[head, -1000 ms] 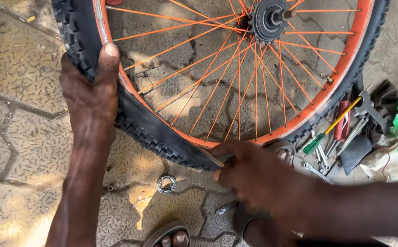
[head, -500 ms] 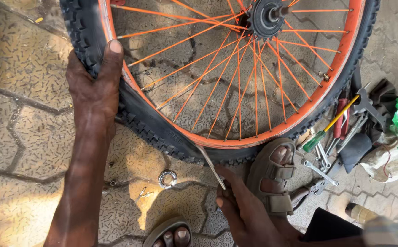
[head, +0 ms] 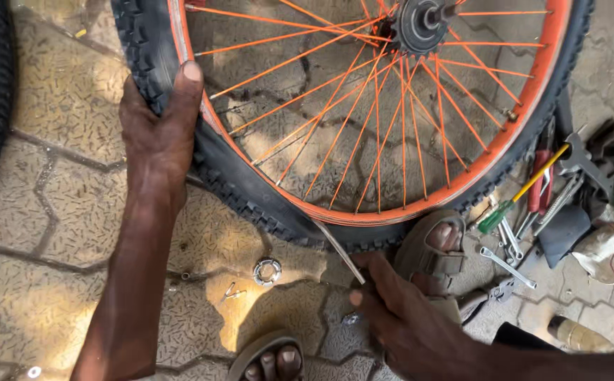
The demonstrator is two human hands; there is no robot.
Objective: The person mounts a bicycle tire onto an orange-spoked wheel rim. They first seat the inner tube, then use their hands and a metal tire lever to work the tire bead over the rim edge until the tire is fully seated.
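Since half a second ago: right hand (head: 409, 321) has drawn back slightly toward 5 o'clock along the metal lever (head: 340, 251); a sandalled foot (head: 430, 257) now presses nearer the tyre's lower edge; left hand (head: 157, 130) unchanged on the tyre.

Item: bicycle wheel, orange rim (head: 392, 215), orange spokes (head: 363, 120), black knobbly tyre (head: 250, 197), sprocket hub (head: 420, 25) at 12 o'clock. Lies over the paved floor (head: 46, 212), filling the upper frame.

Handling, judged: rim stiff and moderately light; spokes thin, poor places to grip; tyre rubber pliable yet stubborn at the bead, its tread giving sure purchase. Best hold is on the tyre wall, as the left hand has it.

Orientation: wheel face turned up toward the camera, axle pointing roughly at the viewer. Lever's long axis runs from 11 o'clock, tip tucked between tyre and rim, to 5 o'clock at the fingers.

Hands: left closed around the tyre at 9 o'clock, thumb laid up beside the rim. Right loosely curled, fingertips pinching the lever's lower end.

Adjacent: loose nut (head: 267, 270) on the floor at 6 o'clock; spanners and a green-handled screwdriver (head: 522, 190) at 3 o'clock.
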